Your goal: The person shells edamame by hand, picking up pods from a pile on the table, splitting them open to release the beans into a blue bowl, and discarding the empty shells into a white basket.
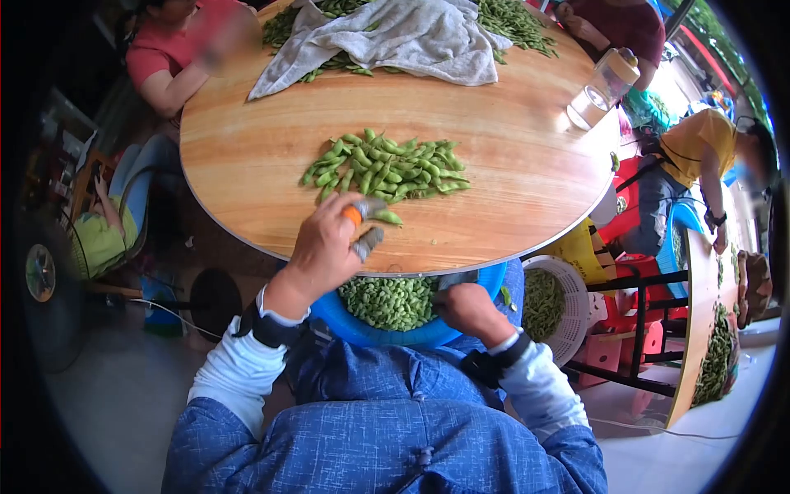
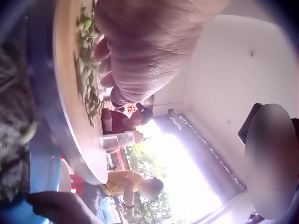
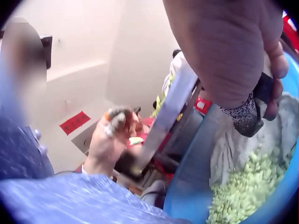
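My left hand (image 1: 325, 243) reaches over the near table edge, an orange band and grey wraps on its digits. Finger and thumb stand apart, and a single green soybean pod (image 1: 387, 217) lies just beyond the fingertip. Behind it spreads a pile of pods (image 1: 395, 169) on the round wooden table (image 1: 247, 165). My right hand (image 1: 473, 311) is low over a blue basin (image 1: 444, 336), fingers curled; in the right wrist view its thumb wears a patterned wrap (image 3: 240, 114), and nothing shows held. Shelled green beans (image 3: 247, 191) and a pale cloth (image 3: 224, 156) are in the basin.
A grey towel (image 1: 395, 41) covers more pods at the far side. A clear jar (image 1: 601, 90) stands at the table's right. A white basket (image 1: 572, 305) of pods is beside my right leg. People sit around the table and at a side table (image 1: 699, 329).
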Available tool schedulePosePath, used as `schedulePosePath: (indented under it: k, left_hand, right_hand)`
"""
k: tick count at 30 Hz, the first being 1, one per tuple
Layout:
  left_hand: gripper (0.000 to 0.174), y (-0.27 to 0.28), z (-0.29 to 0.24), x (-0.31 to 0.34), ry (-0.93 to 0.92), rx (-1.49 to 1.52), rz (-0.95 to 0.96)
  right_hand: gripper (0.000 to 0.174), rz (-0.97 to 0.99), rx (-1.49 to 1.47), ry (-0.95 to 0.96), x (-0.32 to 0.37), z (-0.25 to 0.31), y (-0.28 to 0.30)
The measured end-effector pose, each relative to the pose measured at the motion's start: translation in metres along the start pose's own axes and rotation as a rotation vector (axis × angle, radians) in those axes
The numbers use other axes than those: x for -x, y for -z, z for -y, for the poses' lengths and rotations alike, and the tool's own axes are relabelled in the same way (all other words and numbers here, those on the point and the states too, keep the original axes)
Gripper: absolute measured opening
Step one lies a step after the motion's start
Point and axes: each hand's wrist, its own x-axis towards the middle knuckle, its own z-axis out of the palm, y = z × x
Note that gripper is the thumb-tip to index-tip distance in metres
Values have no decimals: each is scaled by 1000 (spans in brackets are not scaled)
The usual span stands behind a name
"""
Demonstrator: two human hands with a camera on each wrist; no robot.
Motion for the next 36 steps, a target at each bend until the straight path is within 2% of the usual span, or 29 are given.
schedulePosePath:
  k: [3,4,7,10,14,17,20,21,24,26,28,30,32,34,36]
  left_hand:
    - [20,-10,21,-5,63,-29,73]
    - [20,-16,28,-3,62,-9,47]
    - [19,-25,38,0,60,51,-18]
    - [18,-26,39,2,61,86,-38]
    - [16,-27,40,2,29,23,-44]
    - [16,-30,41,1,-17,-33,-54]
    - [11,-26,41,5,-30,-99,-74]
    - [9,-24,40,7,-30,-125,-84]
    - [6,-11,23,19,319,151,-9]
    - [8,-1,12,20,387,665,7]
    - [8,3,-1,21,600,1140,180]
    - [10,6,-15,20,651,1376,286]
    - [12,5,-26,18,649,1455,344]
    - [13,6,-34,15,608,1447,370]
    - [14,10,-39,13,588,1423,383]
  right_hand:
    - [12,109,153,40,-30,5,-25]
    - [13,135,197,58,-37,5,-33]
    - [9,32,304,182,-49,-3,-61]
    - [12,-41,396,229,-54,-9,-73]
    - [13,-123,256,129,-52,-17,-68]
    - [18,-289,67,26,-33,-11,-29]
    - [20,-22,-80,-156,3,-17,16]
    - [21,-114,-158,-266,20,-27,28]
    - [21,-473,-304,-546,79,-49,63]
    - [20,-608,-215,-550,118,-76,61]
    - [18,-655,-499,-561,127,-61,71]
    - [18,-723,-1142,-432,113,-26,76]
    - [20,-652,-1224,-321,88,14,89]
    - [25,-570,-1351,-119,64,33,90]
    - [30,-370,-1358,-17,50,61,110]
